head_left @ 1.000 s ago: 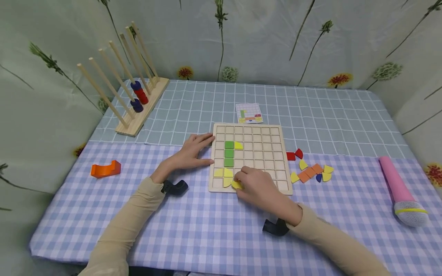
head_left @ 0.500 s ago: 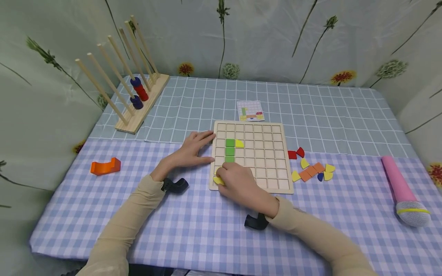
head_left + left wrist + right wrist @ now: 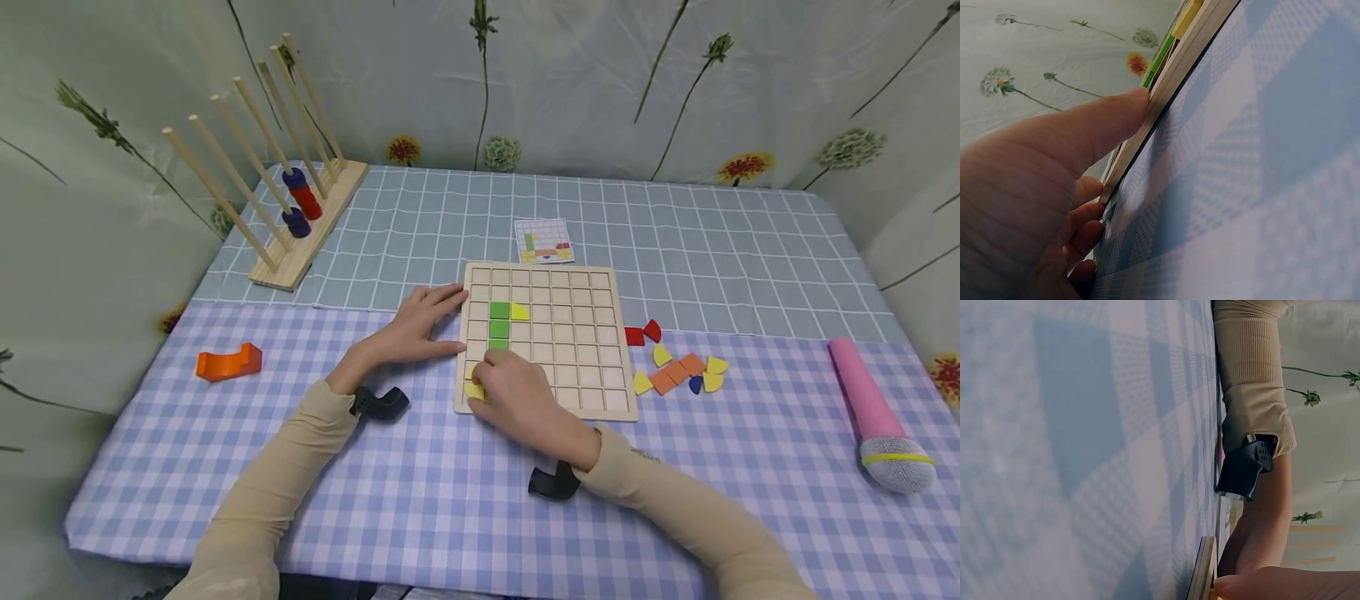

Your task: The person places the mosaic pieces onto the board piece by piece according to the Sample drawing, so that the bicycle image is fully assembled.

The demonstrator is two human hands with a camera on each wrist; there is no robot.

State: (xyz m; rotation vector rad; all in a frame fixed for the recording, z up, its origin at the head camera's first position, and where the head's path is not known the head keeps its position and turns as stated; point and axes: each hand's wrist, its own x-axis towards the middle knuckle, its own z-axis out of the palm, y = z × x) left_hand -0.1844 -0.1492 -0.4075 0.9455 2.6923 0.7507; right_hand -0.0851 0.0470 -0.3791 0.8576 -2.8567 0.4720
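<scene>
A wooden grid board (image 3: 570,340) lies in the middle of the table. My left hand (image 3: 415,332) rests along its left edge, fingers extended; in the left wrist view the thumb (image 3: 1110,119) touches the rim. My right hand (image 3: 521,393) is over the board's lower left corner, with thumb and fingertips on a yellow quarter-round tile (image 3: 473,390). Another yellow tile (image 3: 471,367) shows just above it; the neighbouring cells are hidden under the hand. Green square tiles (image 3: 499,330) stand in a column, with a yellow quarter-round tile (image 3: 520,312) beside the top one.
A printed pattern card (image 3: 544,242) lies behind the board. To the right are red tiles (image 3: 634,336), orange squares (image 3: 663,382), yellow pieces (image 3: 642,382) and a blue piece (image 3: 696,384). A peg rack (image 3: 307,225), an orange block (image 3: 229,363) and a pink toy microphone (image 3: 862,400) stand further out.
My right hand has carried the yellow quarter-round tile leftward from the board's bottom row to its lower left corner, where the tile now sits lower. The left hand has stayed on the edge.
</scene>
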